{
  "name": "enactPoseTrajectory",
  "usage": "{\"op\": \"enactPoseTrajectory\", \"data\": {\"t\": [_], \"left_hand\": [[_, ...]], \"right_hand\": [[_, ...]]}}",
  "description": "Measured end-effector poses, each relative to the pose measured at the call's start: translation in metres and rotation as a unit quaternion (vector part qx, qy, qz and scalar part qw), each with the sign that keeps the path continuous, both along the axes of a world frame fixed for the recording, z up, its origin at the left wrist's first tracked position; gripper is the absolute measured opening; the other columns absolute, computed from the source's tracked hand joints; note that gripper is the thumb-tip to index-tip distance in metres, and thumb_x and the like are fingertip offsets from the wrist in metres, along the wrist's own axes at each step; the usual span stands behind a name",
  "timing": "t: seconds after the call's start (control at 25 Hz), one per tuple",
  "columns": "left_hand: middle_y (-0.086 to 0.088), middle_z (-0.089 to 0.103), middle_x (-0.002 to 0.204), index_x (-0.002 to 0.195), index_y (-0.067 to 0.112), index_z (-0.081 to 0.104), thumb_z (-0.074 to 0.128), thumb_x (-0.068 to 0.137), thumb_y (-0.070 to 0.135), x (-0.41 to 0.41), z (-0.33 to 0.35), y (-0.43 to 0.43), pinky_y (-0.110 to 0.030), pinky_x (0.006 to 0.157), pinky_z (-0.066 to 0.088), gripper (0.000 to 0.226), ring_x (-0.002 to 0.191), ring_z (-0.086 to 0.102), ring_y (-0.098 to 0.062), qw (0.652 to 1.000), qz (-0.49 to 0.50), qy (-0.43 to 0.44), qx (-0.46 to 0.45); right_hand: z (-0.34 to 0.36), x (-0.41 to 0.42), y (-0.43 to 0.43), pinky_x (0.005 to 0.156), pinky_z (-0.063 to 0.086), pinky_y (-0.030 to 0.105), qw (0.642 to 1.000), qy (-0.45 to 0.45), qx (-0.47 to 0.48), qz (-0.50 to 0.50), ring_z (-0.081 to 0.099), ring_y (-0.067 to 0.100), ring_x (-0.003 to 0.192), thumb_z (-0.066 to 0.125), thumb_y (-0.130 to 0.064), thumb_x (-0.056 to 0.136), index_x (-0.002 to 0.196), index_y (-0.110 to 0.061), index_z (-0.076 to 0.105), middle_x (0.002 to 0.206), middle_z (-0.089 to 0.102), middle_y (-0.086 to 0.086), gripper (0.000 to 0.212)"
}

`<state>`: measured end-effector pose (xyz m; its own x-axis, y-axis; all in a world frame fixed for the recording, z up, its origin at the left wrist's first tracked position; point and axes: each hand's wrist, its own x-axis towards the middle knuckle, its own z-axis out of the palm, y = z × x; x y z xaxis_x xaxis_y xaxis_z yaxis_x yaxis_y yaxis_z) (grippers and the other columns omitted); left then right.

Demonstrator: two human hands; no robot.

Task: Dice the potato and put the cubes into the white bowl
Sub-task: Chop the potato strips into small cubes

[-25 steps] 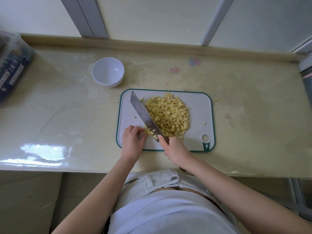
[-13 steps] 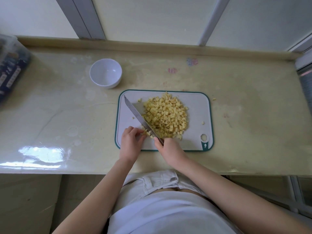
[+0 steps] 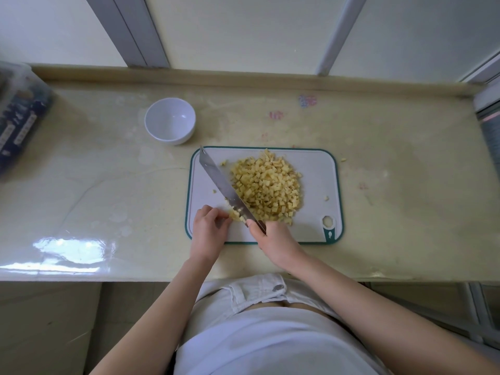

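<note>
We've L hand (image 3: 207, 231) fingers (image 3: 215, 213) pinching last potato bit (image 3: 236, 214) on cutting board (image 3: 319, 169), R hand (image 3: 273, 242) gripping knife (image 3: 224, 185). Keep fingers tucked, short even cuts. Cube pile (image 3: 266, 189) sits beside knife; white bowl (image 3: 170, 121) empty.

Glossy pale-yellow worktop (image 3: 392, 212) with a raised lip along the back edge; a white bowl (image 3: 170, 121) stands upright at back left of centre, and a white board (image 3: 316, 169) with a green rim lies flat near the front edge, just right of the bowl and apart from it. A clear lidded box (image 3: 19, 117) with dark contents sits at the far left, cut off by the frame. Small yellow crumbs (image 3: 343, 159) lie just off the board's right side, and faint pink and blue smudges (image 3: 307, 100) mark the surface behind the board.
</note>
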<state>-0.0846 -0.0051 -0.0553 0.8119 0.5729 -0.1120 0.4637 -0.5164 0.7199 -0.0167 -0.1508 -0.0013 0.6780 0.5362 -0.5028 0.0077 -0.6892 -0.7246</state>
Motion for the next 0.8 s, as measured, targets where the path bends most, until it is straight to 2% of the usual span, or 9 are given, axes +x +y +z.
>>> {"op": "enactPoseTrajectory", "data": {"t": [0.24, 0.56, 0.68, 0.8], "left_hand": [[0.001, 0.051, 0.078, 0.076, 0.003, 0.068, 0.071, 0.079, 0.003, 0.0, 0.001, 0.0, -0.011, 0.069, 0.031, 0.005, 0.08, 0.049, -0.019, 1.0, 0.0, -0.003, -0.002], [0.003, 0.051, 0.078, 0.076, 0.005, 0.068, 0.071, 0.08, 0.006, 0.0, 0.0, 0.001, -0.012, 0.067, 0.031, 0.005, 0.08, 0.049, -0.019, 1.0, -0.001, 0.006, -0.007], [0.002, 0.052, 0.079, 0.077, 0.006, 0.067, 0.072, 0.078, 0.007, 0.0, -0.001, 0.0, -0.014, 0.069, 0.031, 0.005, 0.081, 0.049, -0.019, 1.0, -0.002, 0.001, 0.001], [-0.002, 0.054, 0.081, 0.081, 0.007, 0.064, 0.071, 0.076, 0.007, 0.0, -0.001, -0.002, -0.026, 0.074, 0.037, 0.008, 0.081, 0.05, -0.023, 1.0, -0.019, 0.001, 0.025]], "right_hand": [[-0.005, -0.002, 0.003, 0.056, 0.038, 0.034, 0.998, 0.013, -0.053, 0.024, 0.045, 0.024, 0.053, 0.041, -0.044, 0.098, 0.06, -0.012, 0.042, 0.055, 0.044, 0.005, 0.05], [-0.003, -0.01, 0.013, 0.042, 0.027, 0.027, 0.995, -0.016, -0.094, 0.037, 0.038, 0.017, 0.044, 0.039, -0.043, 0.1, 0.055, -0.013, 0.038, 0.051, 0.04, 0.002, 0.054], [-0.003, -0.006, 0.012, 0.05, 0.034, 0.029, 0.995, 0.009, -0.093, 0.024, 0.044, 0.023, 0.05, 0.038, -0.044, 0.1, 0.057, -0.011, 0.042, 0.055, 0.045, 0.005, 0.054], [-0.005, 0.002, 0.009, 0.055, 0.036, 0.032, 0.996, 0.055, -0.061, -0.023, 0.04, 0.021, 0.046, 0.037, -0.046, 0.099, 0.057, -0.012, 0.04, 0.055, 0.044, 0.006, 0.054]]}}
